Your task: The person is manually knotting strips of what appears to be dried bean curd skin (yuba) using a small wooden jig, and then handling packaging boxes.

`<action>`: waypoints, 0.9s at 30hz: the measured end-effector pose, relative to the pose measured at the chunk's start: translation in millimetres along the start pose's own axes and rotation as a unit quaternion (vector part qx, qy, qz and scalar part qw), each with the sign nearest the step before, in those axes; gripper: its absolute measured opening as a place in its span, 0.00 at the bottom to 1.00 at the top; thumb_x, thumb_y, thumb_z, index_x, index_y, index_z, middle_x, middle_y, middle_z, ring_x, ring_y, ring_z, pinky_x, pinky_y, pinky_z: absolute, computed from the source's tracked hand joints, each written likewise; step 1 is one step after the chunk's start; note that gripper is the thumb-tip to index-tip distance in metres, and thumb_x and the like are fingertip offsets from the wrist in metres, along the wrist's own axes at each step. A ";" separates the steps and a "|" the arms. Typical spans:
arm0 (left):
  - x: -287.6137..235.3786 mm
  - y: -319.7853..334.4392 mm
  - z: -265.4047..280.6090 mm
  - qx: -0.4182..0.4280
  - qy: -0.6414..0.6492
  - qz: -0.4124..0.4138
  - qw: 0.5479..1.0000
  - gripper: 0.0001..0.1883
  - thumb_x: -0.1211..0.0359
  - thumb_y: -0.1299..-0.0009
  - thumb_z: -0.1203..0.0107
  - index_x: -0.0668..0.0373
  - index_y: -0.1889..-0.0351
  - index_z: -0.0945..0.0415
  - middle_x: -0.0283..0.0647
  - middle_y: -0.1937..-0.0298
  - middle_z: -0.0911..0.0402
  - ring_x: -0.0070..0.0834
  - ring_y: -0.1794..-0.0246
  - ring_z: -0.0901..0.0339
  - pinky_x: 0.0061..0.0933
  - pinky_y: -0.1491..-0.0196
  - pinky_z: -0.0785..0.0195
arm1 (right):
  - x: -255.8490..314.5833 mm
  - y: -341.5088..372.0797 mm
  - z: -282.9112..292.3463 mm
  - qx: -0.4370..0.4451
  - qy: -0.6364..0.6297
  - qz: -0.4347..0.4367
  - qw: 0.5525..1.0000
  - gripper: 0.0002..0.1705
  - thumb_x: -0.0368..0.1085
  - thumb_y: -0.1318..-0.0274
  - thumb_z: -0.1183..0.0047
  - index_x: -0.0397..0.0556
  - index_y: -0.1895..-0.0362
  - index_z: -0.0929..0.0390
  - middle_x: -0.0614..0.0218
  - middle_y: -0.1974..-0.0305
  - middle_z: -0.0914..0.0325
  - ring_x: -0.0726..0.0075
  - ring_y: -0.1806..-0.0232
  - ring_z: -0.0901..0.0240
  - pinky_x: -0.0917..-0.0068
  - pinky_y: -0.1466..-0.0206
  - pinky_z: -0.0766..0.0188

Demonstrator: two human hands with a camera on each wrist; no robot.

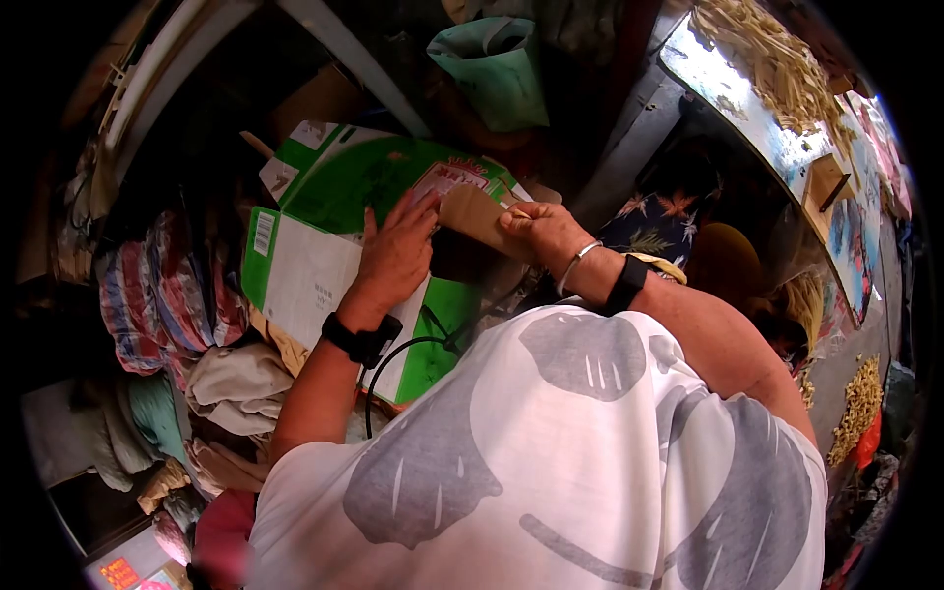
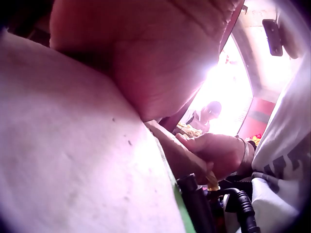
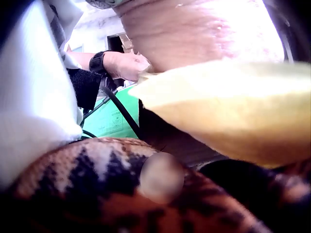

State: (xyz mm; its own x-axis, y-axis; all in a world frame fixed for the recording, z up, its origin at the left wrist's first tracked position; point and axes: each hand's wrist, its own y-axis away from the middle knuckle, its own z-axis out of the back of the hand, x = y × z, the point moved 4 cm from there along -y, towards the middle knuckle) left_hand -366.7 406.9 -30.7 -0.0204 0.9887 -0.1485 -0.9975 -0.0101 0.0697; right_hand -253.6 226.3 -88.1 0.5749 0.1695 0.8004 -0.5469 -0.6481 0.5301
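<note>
A green and white cardboard box [image 1: 324,270] with printed panels lies before the person in the head view. The left hand [image 1: 398,251] rests on it, fingers spread over the green part. The right hand [image 1: 551,233] pinches the edge of a brown cardboard flap [image 1: 477,218] at the box's right side. In the left wrist view the left palm [image 2: 141,53] lies against the white panel [image 2: 73,131], and the right hand [image 2: 218,150] is behind it. A yellow, leaf-like strip [image 3: 233,107] crosses the right wrist view below the right hand [image 3: 204,34].
A black cable [image 1: 403,344] runs by the left wrist. A green bag [image 1: 497,79] stands beyond the box. Striped bags [image 1: 162,295] and piled cloth [image 1: 236,388] lie at the left. A table [image 1: 718,84] bearing dried strips is at upper right.
</note>
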 end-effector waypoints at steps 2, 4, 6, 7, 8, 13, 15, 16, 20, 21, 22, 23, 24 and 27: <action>-4.7 -0.7 2.0 0.000 -0.004 0.005 1.000 0.25 0.71 0.32 0.51 0.57 0.35 0.34 0.34 0.25 0.42 0.38 0.23 0.50 0.77 0.32 0.60 | 1.7 -0.7 1.8 -0.006 -0.002 0.008 1.000 0.13 0.38 0.39 0.41 0.43 0.54 0.17 0.72 0.67 0.19 0.78 0.65 0.25 0.81 0.59 0.29; -10.3 -3.0 1.8 0.006 -0.019 0.014 1.000 0.28 0.73 0.33 0.51 0.57 0.33 0.37 0.36 0.25 0.42 0.38 0.23 0.50 0.76 0.32 0.59 | 2.3 -6.2 5.3 -0.016 0.015 0.029 0.999 0.12 0.37 0.39 0.41 0.43 0.55 0.16 0.73 0.68 0.19 0.79 0.65 0.25 0.81 0.59 0.29; -12.6 -3.1 1.8 0.004 -0.024 0.015 1.000 0.30 0.74 0.34 0.52 0.58 0.31 0.40 0.38 0.25 0.43 0.39 0.23 0.50 0.76 0.32 0.59 | 4.4 -19.4 13.8 -0.050 0.081 0.084 0.992 0.11 0.37 0.40 0.41 0.44 0.57 0.16 0.72 0.68 0.19 0.78 0.66 0.26 0.80 0.60 0.28; -13.6 -2.6 1.8 0.000 -0.022 0.012 1.000 0.32 0.75 0.35 0.52 0.58 0.29 0.42 0.39 0.25 0.43 0.39 0.23 0.51 0.76 0.32 0.60 | 8.3 -23.5 19.6 -0.067 0.114 0.111 0.985 0.11 0.37 0.40 0.41 0.44 0.57 0.16 0.72 0.69 0.19 0.78 0.66 0.26 0.79 0.60 0.28; -14.4 -1.9 2.2 -0.005 -0.021 0.008 1.000 0.33 0.76 0.35 0.52 0.58 0.28 0.43 0.40 0.25 0.43 0.39 0.23 0.51 0.76 0.32 0.60 | 14.2 -25.6 33.5 -0.069 0.074 0.124 0.987 0.10 0.37 0.41 0.41 0.45 0.59 0.16 0.68 0.70 0.19 0.76 0.68 0.27 0.76 0.60 0.28; -8.5 7.9 -6.1 0.002 0.010 0.014 1.000 0.39 0.79 0.37 0.54 0.52 0.25 0.47 0.42 0.24 0.45 0.42 0.22 0.54 0.77 0.31 0.62 | 63.7 -0.7 47.1 -0.153 0.243 0.190 0.939 0.12 0.39 0.41 0.42 0.45 0.58 0.16 0.58 0.67 0.17 0.65 0.67 0.22 0.72 0.58 0.27; -9.6 6.9 -6.9 0.007 0.007 0.022 1.000 0.39 0.80 0.37 0.55 0.50 0.25 0.46 0.42 0.24 0.45 0.43 0.22 0.54 0.77 0.31 0.63 | 68.3 1.8 47.0 -0.172 0.282 0.203 0.922 0.13 0.40 0.42 0.42 0.46 0.57 0.16 0.55 0.66 0.17 0.62 0.65 0.20 0.70 0.58 0.26; -9.3 6.6 -8.0 0.006 0.004 0.025 1.000 0.40 0.80 0.37 0.55 0.50 0.25 0.46 0.42 0.24 0.45 0.43 0.22 0.54 0.77 0.31 0.63 | 67.5 0.8 47.7 -0.184 0.289 0.204 0.917 0.13 0.40 0.43 0.42 0.47 0.57 0.16 0.55 0.66 0.17 0.60 0.65 0.20 0.69 0.58 0.26; -8.4 7.2 -11.7 -0.003 -0.007 0.039 0.999 0.40 0.82 0.38 0.55 0.49 0.25 0.45 0.42 0.24 0.45 0.43 0.22 0.54 0.77 0.31 0.63 | 67.5 -10.8 60.0 -0.217 0.262 0.201 0.919 0.13 0.41 0.44 0.41 0.49 0.59 0.15 0.55 0.67 0.17 0.59 0.65 0.20 0.67 0.58 0.25; -8.6 7.4 -12.0 -0.007 -0.008 0.038 0.999 0.40 0.82 0.38 0.56 0.49 0.25 0.45 0.42 0.24 0.45 0.43 0.22 0.53 0.77 0.31 0.64 | 67.2 -15.6 65.4 -0.238 0.263 0.221 0.909 0.12 0.42 0.44 0.41 0.49 0.60 0.15 0.56 0.68 0.16 0.59 0.66 0.19 0.68 0.58 0.25; -9.2 7.2 -12.0 -0.012 -0.008 0.038 0.999 0.40 0.82 0.38 0.56 0.49 0.25 0.45 0.42 0.24 0.44 0.43 0.22 0.53 0.77 0.31 0.64 | 64.9 -25.4 76.9 -0.263 0.229 0.239 0.906 0.13 0.43 0.44 0.41 0.49 0.60 0.15 0.58 0.69 0.16 0.62 0.67 0.20 0.69 0.59 0.26; -9.9 7.6 -12.5 -0.017 -0.007 0.039 0.999 0.40 0.83 0.38 0.56 0.50 0.25 0.44 0.42 0.24 0.44 0.43 0.22 0.52 0.77 0.31 0.64 | 65.3 -31.6 94.1 -0.283 0.232 0.238 0.900 0.13 0.44 0.43 0.41 0.50 0.60 0.15 0.59 0.69 0.16 0.63 0.67 0.20 0.69 0.59 0.26; -8.3 9.3 -15.4 -0.024 -0.011 0.039 0.999 0.40 0.83 0.38 0.56 0.49 0.25 0.44 0.42 0.24 0.44 0.43 0.22 0.52 0.76 0.31 0.63 | 71.6 -32.5 106.3 -0.303 0.234 0.237 0.893 0.13 0.44 0.43 0.41 0.51 0.60 0.15 0.61 0.70 0.16 0.64 0.67 0.20 0.69 0.60 0.26; -1.5 16.1 -23.6 -0.041 -0.020 0.039 0.998 0.39 0.82 0.38 0.55 0.49 0.26 0.42 0.42 0.25 0.43 0.43 0.23 0.51 0.74 0.30 0.63 | 92.3 -32.5 131.0 -0.333 0.232 0.260 0.876 0.13 0.46 0.44 0.40 0.54 0.59 0.15 0.64 0.70 0.16 0.66 0.67 0.20 0.70 0.59 0.26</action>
State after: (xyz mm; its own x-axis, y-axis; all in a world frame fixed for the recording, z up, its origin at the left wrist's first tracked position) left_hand -384.3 401.8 -52.6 -0.0973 0.9896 -0.1063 -0.9952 -0.0979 -0.0009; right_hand -103.0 165.8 -68.1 -0.0815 0.3647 0.9276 -0.9843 -0.1758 -0.0173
